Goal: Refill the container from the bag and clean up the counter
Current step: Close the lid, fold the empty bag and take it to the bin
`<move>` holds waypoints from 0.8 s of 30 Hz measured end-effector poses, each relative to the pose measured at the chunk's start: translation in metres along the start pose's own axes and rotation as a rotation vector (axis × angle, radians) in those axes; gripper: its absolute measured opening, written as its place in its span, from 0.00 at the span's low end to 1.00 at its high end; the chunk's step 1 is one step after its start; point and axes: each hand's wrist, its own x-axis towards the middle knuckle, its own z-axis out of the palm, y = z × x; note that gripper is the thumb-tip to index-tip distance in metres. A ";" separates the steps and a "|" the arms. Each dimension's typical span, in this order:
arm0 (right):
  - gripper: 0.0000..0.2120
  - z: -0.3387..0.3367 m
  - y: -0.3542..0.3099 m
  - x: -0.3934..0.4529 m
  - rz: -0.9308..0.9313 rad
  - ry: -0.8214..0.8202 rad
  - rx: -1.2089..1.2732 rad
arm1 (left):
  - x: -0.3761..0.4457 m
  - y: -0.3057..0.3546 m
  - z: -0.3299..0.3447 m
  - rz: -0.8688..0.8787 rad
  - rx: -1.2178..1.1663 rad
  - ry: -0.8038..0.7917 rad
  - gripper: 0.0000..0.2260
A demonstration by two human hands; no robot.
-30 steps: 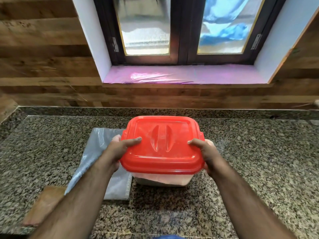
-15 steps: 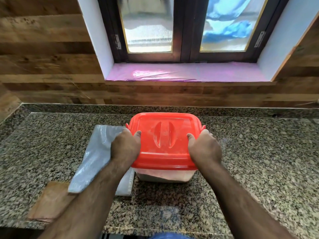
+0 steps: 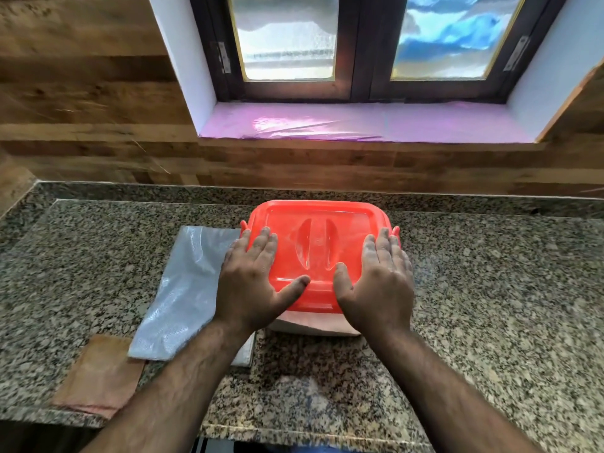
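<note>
I am pressing my left hand (image 3: 253, 282) and right hand (image 3: 379, 282), fingers flat, on the red lid (image 3: 317, 230) to seat it on the container (image 3: 310, 326) (contents hidden). Flattened bag (image 3: 186, 289) lying just left of container.

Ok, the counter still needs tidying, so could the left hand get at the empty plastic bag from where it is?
Probably yes. The left hand lies flat on the red lid, holding nothing, and the plastic bag lies flat on the counter right beside it, uncovered except where the forearm crosses its near corner.
</note>
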 end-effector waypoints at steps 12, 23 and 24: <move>0.39 0.023 -0.004 0.138 -0.012 -0.032 -0.005 | 0.143 -0.003 0.030 -0.055 -0.004 -0.157 0.46; 0.38 0.054 0.008 0.142 -0.219 0.060 -0.043 | 0.154 -0.006 0.043 -0.105 -0.069 -0.124 0.42; 0.40 0.062 0.011 0.126 -0.295 0.055 -0.054 | 0.139 -0.009 0.047 -0.117 -0.130 -0.094 0.41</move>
